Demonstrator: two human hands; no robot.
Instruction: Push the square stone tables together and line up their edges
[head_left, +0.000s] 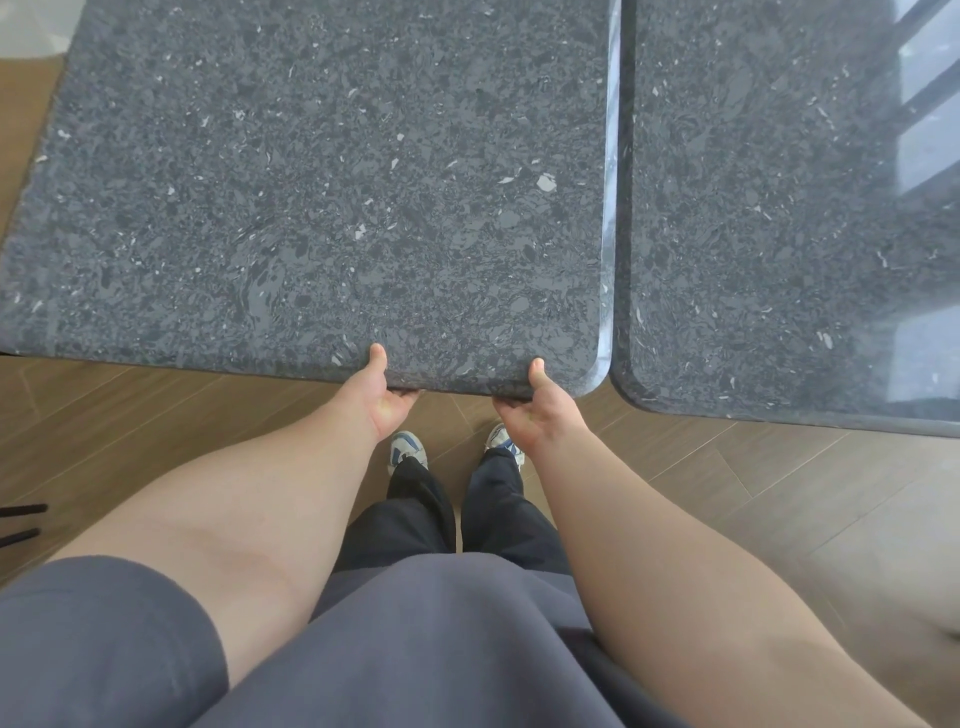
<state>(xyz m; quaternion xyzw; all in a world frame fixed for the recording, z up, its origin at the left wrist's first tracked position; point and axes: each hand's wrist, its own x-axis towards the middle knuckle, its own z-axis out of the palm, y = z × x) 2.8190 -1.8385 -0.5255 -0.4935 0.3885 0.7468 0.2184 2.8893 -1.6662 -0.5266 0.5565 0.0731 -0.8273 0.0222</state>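
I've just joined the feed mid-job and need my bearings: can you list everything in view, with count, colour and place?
Stone tables: 2, dark grey speckled. Left table fills the upper left and centre; right table fills the upper right. They sit side by side with a narrow seam between them, and the right table's near edge lies closer to the person than the left one's.
Floor: 1, brown wood planks, below the tables.
Dark thin objects: 2, black, far left edge; cannot tell what they are.
Shoes: 2, white and blue, on the floor under the left table's near edge.
Trousers: black.
Top: grey, bottom.
Left hand: gripping the left table's near edge, thumb on top.
Right hand: same edge, near the corner.
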